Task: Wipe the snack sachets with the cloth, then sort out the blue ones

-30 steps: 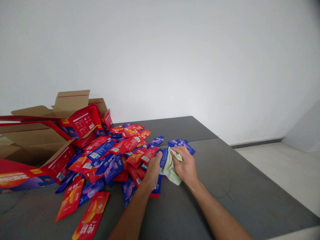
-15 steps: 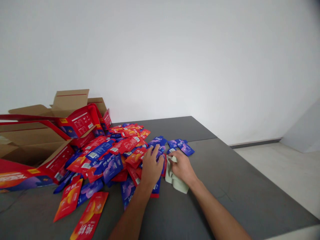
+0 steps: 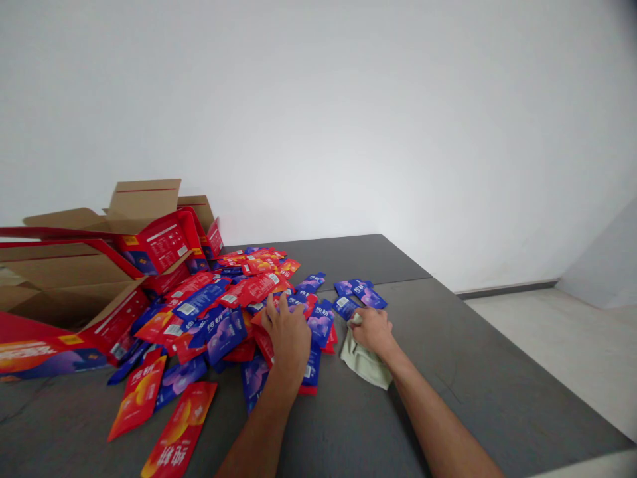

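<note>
My left hand (image 3: 289,330) rests over the pile of red and blue packets, its fingers spread at an orange-red packet (image 3: 261,330). A blue packet (image 3: 321,321) lies just right of those fingers. Crumpled in my closed right hand (image 3: 374,328) is a pale green cloth (image 3: 367,365), its loose end trailing on the grey table (image 3: 423,372). Right beside that hand's fingertips is a blue packet (image 3: 345,306); several more blue packets (image 3: 372,297) lie a little farther off.
Open red cardboard boxes (image 3: 119,318) stand at the left, flaps raised. Single orange-red packets (image 3: 179,425) lie near the table's front left. A white wall (image 3: 323,119) rises behind the table, and pale floor (image 3: 527,325) shows beyond its right edge.
My right hand has shifted right with the cloth. My left hand has moved left and slightly nearer over the pile, leaving blue packets between the hands in sight.
</note>
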Demonstrator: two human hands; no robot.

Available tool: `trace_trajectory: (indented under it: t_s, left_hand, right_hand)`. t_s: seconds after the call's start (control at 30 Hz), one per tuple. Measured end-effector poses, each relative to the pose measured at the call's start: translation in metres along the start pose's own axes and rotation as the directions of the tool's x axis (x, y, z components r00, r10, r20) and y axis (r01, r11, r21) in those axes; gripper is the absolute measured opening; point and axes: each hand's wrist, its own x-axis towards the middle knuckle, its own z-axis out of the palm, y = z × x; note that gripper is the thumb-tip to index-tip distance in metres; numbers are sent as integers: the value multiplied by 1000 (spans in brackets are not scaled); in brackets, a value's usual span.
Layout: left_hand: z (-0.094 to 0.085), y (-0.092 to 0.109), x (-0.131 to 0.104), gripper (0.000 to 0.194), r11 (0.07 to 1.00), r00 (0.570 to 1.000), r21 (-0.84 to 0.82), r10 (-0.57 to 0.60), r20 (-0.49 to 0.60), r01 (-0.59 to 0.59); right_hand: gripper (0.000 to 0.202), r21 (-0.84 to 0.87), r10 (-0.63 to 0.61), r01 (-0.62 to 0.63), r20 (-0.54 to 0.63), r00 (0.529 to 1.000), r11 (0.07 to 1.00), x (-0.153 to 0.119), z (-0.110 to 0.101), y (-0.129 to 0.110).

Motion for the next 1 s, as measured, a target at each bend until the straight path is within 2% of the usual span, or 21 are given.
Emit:
trace_trajectory:
  t_s: [0.1,0.23,0.33,0.43,0.47,0.53,0.6,0.67,0.73,0.8,0.87,0.9,0.93,1.0]
  left_hand:
    - [7,6,0,30,984,995,-149,102,-9,-102]
    - [15,12,0,40,891,980,-420,199,14,-175]
    - [15,12,-1,56,800,985,-587,171,28,-122]
    - [11,11,1,71,731,991,-680,124,40,-64]
    - [9,10,2,68,717,991,-695,123,58,-48]
    - [4,10,5,50,699,982,-715,134,135,2]
    - [0,11,8,27,685,964,-724,130,231,81]
    - [-2,12,9,12,648,944,-737,84,319,191]
    - [-2,14,9,10,523,913,-782,18,408,339]
    - [-3,17,7,16,289,861,-822,-22,508,492]
    - [-4,20,5,33,46,819,-818,21,574,573]
    - [-4,21,4,45,-36,812,-811,60,581,584]
    - [-4,22,4,58,-89,813,-809,97,573,581]
    - [-4,22,3,79,-124,831,-824,141,537,553]
  right_hand:
    - [18,71,-9,16,-94,996,997,2,3,2]
    - [19,261,-214,276,-241,947,925,2,-5,0]
    - [23,324,-374,465,-305,876,824,-3,-20,-8]
    - [32,389,-565,652,-326,758,651,-12,-36,-18]
    - [36,404,-610,681,-309,730,611,-15,-39,-21]
    - [41,407,-657,707,-280,699,578,-20,-42,-25]
    - [40,360,-644,714,-311,699,601,-21,-41,-26]
    - [34,283,-583,701,-400,707,655,-19,-38,-26]
    - [27,237,-489,658,-503,713,715,-17,-35,-26]
    - [22,265,-389,609,-568,725,748,-16,-32,-27]
    - [21,329,-363,602,-561,744,727,-18,-29,-30]
    - [21,357,-384,617,-540,749,702,-19,-28,-32]
    - [22,376,-423,641,-516,745,669,-22,-27,-35]
    - [25,391,-530,698,-459,713,600,-27,-24,-41]
